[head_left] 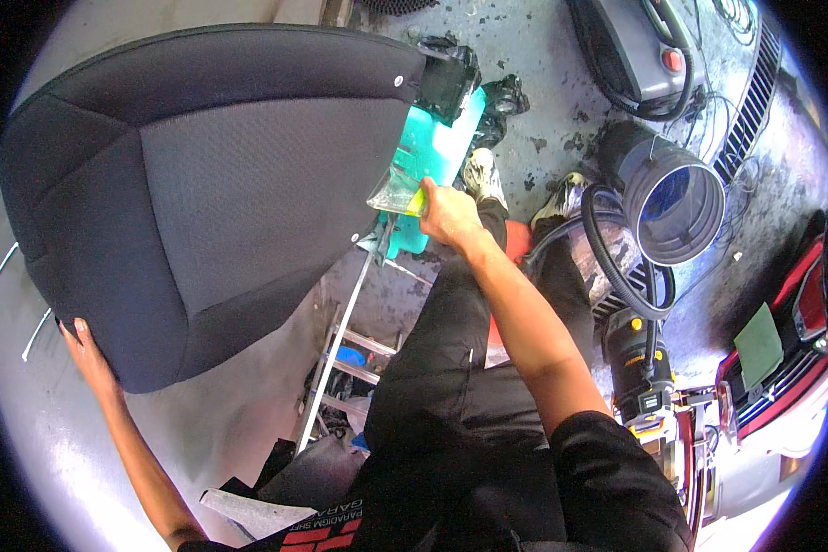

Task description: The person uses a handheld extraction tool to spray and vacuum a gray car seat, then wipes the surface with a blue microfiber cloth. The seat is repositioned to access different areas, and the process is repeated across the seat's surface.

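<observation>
Black seat back (230, 184): likely soft, bulky; hold by rim (202, 39). Seven o'clock: left hand (92, 354), grip unclear. Three o'clock: right hand (451, 216) clamped on nozzle (399, 193).

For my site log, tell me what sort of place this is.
Likely a vehicle workshop or detailing garage: a detached, dark car seat section, a grey hose-fitted machine and a slatted floor grating suggest it.

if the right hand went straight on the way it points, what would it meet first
Likely the dark seat back, led by the clear flared tool in the right hand; whether they already touch is hard to tell.
</observation>
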Demonstrator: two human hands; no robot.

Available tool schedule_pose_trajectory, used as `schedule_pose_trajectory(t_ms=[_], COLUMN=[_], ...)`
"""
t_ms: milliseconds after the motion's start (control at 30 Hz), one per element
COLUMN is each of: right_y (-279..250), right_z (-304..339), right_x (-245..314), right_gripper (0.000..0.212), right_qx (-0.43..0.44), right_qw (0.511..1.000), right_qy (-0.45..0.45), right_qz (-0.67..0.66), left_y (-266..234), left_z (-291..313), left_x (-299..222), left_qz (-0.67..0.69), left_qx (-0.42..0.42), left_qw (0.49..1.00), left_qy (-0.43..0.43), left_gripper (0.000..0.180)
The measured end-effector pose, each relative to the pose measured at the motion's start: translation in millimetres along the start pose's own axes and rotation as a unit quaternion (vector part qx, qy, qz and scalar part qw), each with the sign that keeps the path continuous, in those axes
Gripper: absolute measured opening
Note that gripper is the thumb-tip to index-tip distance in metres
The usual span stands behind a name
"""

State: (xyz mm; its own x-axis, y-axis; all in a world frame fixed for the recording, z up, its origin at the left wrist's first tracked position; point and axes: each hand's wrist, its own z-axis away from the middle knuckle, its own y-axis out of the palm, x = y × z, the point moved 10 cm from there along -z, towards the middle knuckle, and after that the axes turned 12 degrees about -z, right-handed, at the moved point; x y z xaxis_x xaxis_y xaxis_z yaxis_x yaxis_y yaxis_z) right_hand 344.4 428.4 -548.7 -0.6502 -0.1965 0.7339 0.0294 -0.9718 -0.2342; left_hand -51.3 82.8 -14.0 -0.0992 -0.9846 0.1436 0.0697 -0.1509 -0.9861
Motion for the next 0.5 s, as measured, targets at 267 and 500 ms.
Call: schedule_pose_trajectory(t_ms=[267,500], right_y=[36,-44], right_z=[32,113], right_x=[11,130], right_gripper=[0.039,0.081], right_qx=[0.079,-0.051], right_qw=[0.996,0.997], right_qy=[0.003,-0.066], right_qz=[0.030,0.000], left_y=[-3,10], left_z=[-5,-6], left_x=[2,9], left_qz=[-0.042,-0.006], left_qx=[-0.024,-0.013], left_qw=[0.998,1.000], left_qy=[0.042,0.028], left_gripper=[0.081,0.082])
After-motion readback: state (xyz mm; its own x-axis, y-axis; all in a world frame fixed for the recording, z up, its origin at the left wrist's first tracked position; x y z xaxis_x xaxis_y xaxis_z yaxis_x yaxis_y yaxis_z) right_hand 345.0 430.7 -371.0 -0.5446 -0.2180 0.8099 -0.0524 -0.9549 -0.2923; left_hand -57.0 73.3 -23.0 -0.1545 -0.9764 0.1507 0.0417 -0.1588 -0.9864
